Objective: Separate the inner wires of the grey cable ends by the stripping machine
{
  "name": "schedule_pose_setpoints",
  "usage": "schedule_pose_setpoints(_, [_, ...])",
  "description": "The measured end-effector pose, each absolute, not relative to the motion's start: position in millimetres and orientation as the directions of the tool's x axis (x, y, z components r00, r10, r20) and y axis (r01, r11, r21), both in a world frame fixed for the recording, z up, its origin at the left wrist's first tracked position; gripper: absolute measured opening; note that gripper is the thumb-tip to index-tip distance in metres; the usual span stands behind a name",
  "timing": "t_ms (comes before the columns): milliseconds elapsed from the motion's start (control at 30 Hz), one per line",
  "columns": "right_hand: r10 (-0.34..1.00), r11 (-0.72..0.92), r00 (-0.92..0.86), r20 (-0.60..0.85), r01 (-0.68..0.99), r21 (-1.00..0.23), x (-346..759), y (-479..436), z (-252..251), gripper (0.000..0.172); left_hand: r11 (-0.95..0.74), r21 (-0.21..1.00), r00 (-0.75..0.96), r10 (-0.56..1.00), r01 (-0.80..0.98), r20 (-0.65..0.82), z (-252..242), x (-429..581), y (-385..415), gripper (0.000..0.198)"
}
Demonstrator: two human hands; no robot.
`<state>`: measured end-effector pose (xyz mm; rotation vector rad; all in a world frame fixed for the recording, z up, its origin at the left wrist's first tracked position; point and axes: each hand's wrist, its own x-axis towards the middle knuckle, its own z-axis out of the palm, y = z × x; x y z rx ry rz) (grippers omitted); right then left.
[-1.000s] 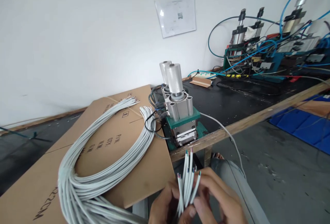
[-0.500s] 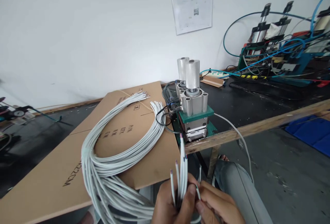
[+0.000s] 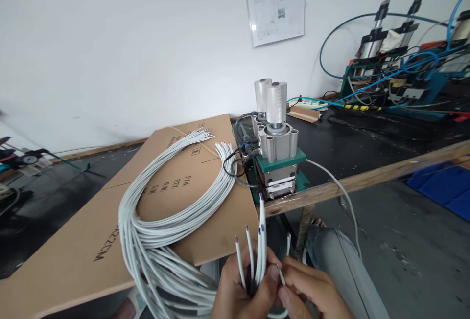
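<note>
Several white cables (image 3: 260,255) stand upright out of my left hand (image 3: 242,284), which is closed around them. Small coloured wire ends show at their tips. My right hand (image 3: 310,287) pinches one white cable (image 3: 281,275) near its end, right beside the left thumb. Another cable end (image 3: 288,243) sticks up behind the right hand. To the left, a large looped bundle of white cables (image 3: 128,211) lies on a cardboard sheet (image 3: 169,201) and hangs over its front edge near my left hand. The lower parts of the held cables are hidden by my fingers.
A pneumatic press (image 3: 277,143) with two knurled cylinders stands at the edge of the black bench (image 3: 352,138), beyond my hands. More machines (image 3: 389,59) with blue air hoses are at the right. A grey cord (image 3: 341,192) hangs off the bench edge.
The cable ends in my left hand have fanned apart, the leftmost ones leaning further left. Both hands keep their grip in nearly the same place. The view has shifted slightly.
</note>
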<state>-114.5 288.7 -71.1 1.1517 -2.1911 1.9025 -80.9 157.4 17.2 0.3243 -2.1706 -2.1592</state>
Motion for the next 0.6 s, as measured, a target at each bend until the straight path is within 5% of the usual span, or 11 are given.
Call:
schedule_pose_setpoints(100, [-0.435, 0.100, -0.816, 0.380, -0.464, -0.880, -108, 288, -63, 0.033, 0.071, 0.995, -0.983, -0.177, -0.063, -0.050, 10, -81, 153, 0.064])
schedule_pose_setpoints(200, [-0.397, 0.071, -0.782, 0.480, -0.548, -0.833, -108, 285, -61, 0.032, 0.086, 0.992, -0.986, -0.147, -0.088, -0.075, 4, -79, 149, 0.060])
schedule_pose_setpoints(300, [-0.408, 0.005, -0.711, 0.573, -0.629, -0.777, -113, 285, -57, 0.030, 0.106, 0.990, -0.987, -0.139, -0.090, -0.075, 2, -78, 147, 0.044])
schedule_pose_setpoints(400, [-0.477, 0.043, -0.718, 0.506, -0.594, -0.803, -115, 289, -47, 0.029, 0.138, 0.987, -0.988, -0.141, -0.081, -0.062, 4, -80, 148, 0.025])
schedule_pose_setpoints(600, [-0.564, 0.120, -0.714, 0.415, -0.567, -0.815, -110, 298, -32, 0.028, 0.156, 0.987, -0.985, -0.173, -0.048, -0.021, 3, -84, 154, 0.020])
